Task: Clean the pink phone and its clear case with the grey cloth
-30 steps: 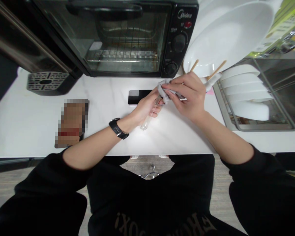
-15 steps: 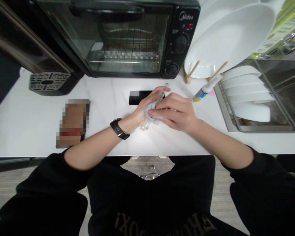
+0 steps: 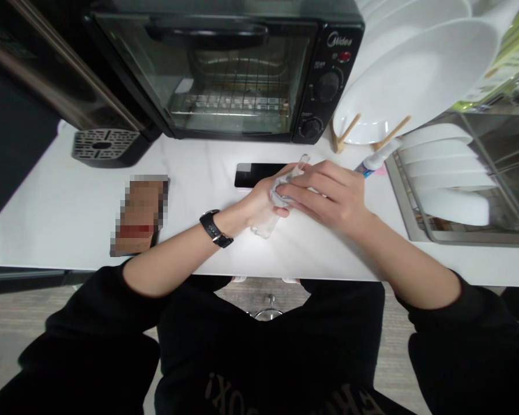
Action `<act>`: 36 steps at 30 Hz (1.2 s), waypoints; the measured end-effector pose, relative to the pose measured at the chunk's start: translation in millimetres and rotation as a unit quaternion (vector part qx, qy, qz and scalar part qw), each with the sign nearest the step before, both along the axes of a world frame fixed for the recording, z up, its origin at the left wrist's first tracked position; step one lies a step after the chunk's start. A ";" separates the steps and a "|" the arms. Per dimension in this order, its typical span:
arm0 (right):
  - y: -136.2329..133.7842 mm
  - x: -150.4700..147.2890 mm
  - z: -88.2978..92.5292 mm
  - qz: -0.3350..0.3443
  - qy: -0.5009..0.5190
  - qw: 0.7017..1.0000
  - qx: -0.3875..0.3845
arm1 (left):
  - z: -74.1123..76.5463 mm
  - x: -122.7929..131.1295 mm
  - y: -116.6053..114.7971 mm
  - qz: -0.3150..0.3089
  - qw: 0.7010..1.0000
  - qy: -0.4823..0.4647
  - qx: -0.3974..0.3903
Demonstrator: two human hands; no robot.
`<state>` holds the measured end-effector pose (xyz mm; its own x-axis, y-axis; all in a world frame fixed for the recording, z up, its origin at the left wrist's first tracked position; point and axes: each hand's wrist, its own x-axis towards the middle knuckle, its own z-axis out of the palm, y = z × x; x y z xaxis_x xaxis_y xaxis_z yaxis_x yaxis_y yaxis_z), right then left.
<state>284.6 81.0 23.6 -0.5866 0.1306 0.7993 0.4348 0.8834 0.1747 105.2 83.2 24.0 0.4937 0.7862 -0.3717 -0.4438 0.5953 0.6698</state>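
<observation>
A clear phone case (image 3: 264, 225) is gripped in my left hand (image 3: 259, 203), which wears a black wristwatch (image 3: 216, 228). The case is tilted, one end near the counter's front and the other showing past my fingers. My right hand (image 3: 339, 196) pinches a crumpled white wipe (image 3: 278, 197) and presses it against the case. The right fingers hide part of both. Just behind my left hand a black-screened phone (image 3: 256, 174) lies flat. A small white spray bottle (image 3: 369, 165) with a blue label is partly covered by my right hand.
A black toaster oven (image 3: 190, 135) stands at the back of the white counter (image 3: 194, 173). Left of it is a dark appliance with a drip tray (image 3: 97, 146). A pixelated flat device (image 3: 139, 213) lies at left. White plates (image 3: 419, 80) and a dish rack (image 3: 409, 219) occupy the right.
The phone case has turned in my left hand, showing more of its flat face. My right hand still holds the wipe to it. The whole view has shifted slightly.
</observation>
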 end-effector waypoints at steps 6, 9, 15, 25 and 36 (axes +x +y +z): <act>7.8 5.3 0.8 -0.003 0.036 0.999 -0.003 | -3.5 -9.6 1.3 -0.098 0.993 0.048 0.047; 11.1 6.1 0.3 -0.006 0.035 0.999 -0.006 | -9.7 -14.2 4.1 -0.154 0.981 0.056 0.102; 15.9 8.4 0.8 -0.018 0.170 0.985 0.014 | -20.3 -15.0 8.1 -0.150 0.914 0.157 0.343; 20.4 -0.4 -17.0 -0.066 0.181 0.969 -0.156 | -14.2 -13.4 7.9 0.050 0.697 0.195 0.688; 11.3 8.9 -1.2 -0.106 0.342 0.928 -0.104 | -0.6 -23.8 7.6 0.055 0.664 0.275 0.693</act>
<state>293.5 92.2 22.4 0.1056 0.3780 0.9198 0.5491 0.7490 -0.3709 81.4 90.8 23.4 0.4932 0.5821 0.6464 0.1055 -0.7776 0.6198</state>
